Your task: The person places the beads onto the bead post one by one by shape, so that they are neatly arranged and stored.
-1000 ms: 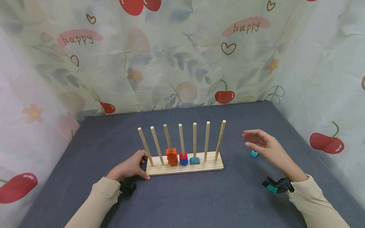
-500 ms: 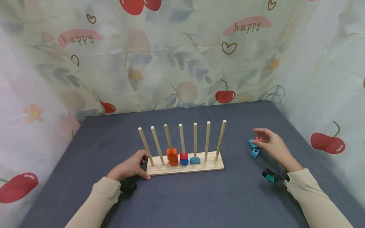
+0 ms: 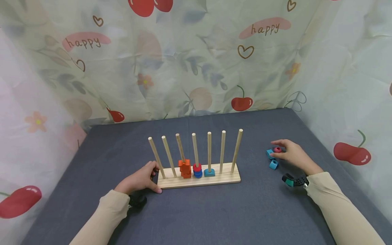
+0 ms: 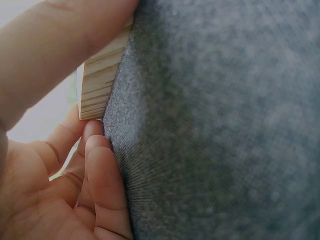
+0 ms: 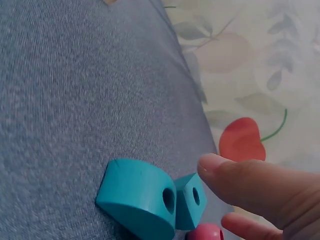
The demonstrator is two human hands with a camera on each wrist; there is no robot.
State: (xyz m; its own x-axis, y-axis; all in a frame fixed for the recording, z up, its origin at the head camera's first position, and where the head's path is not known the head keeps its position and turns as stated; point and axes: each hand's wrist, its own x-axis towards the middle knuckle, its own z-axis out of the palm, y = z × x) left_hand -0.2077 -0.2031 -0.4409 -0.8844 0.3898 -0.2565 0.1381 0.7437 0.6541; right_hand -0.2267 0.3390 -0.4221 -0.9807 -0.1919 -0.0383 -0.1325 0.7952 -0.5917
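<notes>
A wooden peg board (image 3: pixel 199 182) with several upright pegs stands mid-table. My left hand (image 3: pixel 141 178) grips its left end, thumb at the front and fingers behind; the left wrist view shows the board's corner (image 4: pixel 100 90) between them. On the right, my right hand (image 3: pixel 291 154) hovers around a blue block (image 3: pixel 270 153) and a pink bead (image 3: pixel 277 149), thumb and fingers apart. A second blue block (image 3: pixel 274 164) lies nearer me. In the right wrist view, a half-round blue block (image 5: pixel 137 195) with a hole lies below a fingertip (image 5: pixel 212 162), apart from it.
Orange pieces (image 3: pixel 184 168) are stacked on one peg. Beside them sit a red ring (image 3: pixel 197 167) over a blue one (image 3: pixel 197 174), then a light-blue half-round piece (image 3: pixel 209 173). A patterned curtain (image 3: pixel 196 68) borders the dark tabletop (image 3: pixel 208 214).
My right hand has moved right and lowered among the loose pieces, so the pink bead and another blue block now show. The left hand and peg board have stayed still.
</notes>
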